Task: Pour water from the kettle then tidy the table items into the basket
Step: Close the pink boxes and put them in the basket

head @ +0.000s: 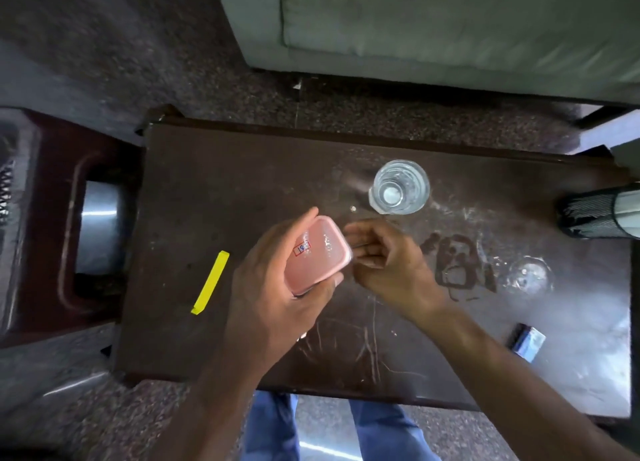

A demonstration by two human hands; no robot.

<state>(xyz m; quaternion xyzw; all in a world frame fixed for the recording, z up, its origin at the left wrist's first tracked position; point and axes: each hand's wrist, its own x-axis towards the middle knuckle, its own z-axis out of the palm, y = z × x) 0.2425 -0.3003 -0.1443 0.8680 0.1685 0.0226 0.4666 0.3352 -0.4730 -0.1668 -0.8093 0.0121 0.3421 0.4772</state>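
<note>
A table [194,190] stands before a sofa [450,27], a stool [55,218] at its left. Over the table's middle the left hand [273,287] holds a box [317,252], the right hand [384,252] just beside it. A clip [210,282] lies left — a glass [400,186] behind the hands. Right of them lie a lid [528,275], a small pack [526,341] nearer, and a mesh holder [595,214] at the far edge.

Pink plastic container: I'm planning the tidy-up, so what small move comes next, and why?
Probably carry the pink plastic container toward the basket, since the left hand already grips it above the dark wooden table. The right hand holds nothing. No basket is clearly identifiable.
</note>
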